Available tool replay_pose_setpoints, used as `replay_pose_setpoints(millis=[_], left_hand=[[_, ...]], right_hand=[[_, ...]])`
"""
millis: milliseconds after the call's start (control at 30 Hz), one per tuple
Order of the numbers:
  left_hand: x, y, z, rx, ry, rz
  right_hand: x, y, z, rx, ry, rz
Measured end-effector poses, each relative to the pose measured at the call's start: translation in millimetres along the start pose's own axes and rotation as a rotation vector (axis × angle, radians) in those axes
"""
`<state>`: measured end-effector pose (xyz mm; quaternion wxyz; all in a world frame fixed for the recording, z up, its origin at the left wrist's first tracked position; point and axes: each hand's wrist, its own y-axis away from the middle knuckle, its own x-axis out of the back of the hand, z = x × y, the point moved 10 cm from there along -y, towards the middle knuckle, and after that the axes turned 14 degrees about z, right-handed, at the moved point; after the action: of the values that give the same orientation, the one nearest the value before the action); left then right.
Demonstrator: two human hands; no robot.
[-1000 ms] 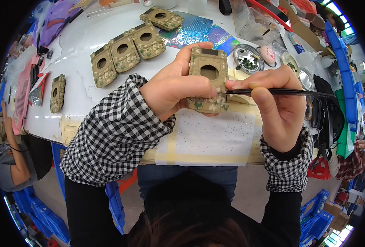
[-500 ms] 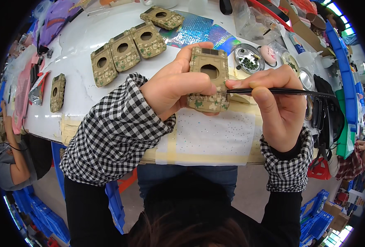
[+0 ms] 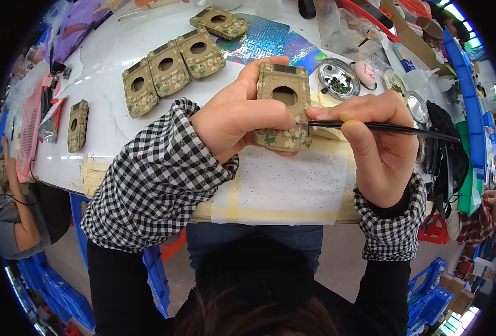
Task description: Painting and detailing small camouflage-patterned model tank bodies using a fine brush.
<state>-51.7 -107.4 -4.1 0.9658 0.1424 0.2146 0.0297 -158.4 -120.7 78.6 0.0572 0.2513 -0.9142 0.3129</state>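
Head view: the left hand [image 3: 239, 120] grips a camouflage-patterned case [image 3: 283, 106] by its long edges, thumb across the face beside the cut-out, held above the tabletop [image 3: 102, 120]. The right hand [image 3: 379, 148] pinches a thin black tool [image 3: 382, 129], tip at the case's right edge. It looks like a stiff, light shell, best held by its rims; contact at the tip is hard to tell. More cases [image 3: 172, 67] lie beyond, near a small metal dish [image 3: 339, 73].
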Motion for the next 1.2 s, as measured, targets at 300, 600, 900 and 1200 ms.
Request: replay_pose_setpoints(millis=[300, 600, 900, 1200], left_hand=[[-0.9, 0.6, 0.7, 0.002, -0.003, 0.001], [-0.9, 0.7, 1.6, -0.012, 0.001, 0.0], [0.1, -1.4, 0.5, -0.025, -0.009, 0.003], [-0.3, -0.2, -2.4, 0.043, 0.057, 0.009]], right_hand=[[0.4, 0.1, -2.0, 0.025, -0.009, 0.002], [1.4, -0.2, 1.1, -0.04, -0.086, 0.031], [2.7, -0.6, 2.1, -0.065, -0.093, 0.032], [7.2, 1.5, 3.1, 0.015, -0.063, 0.103]])
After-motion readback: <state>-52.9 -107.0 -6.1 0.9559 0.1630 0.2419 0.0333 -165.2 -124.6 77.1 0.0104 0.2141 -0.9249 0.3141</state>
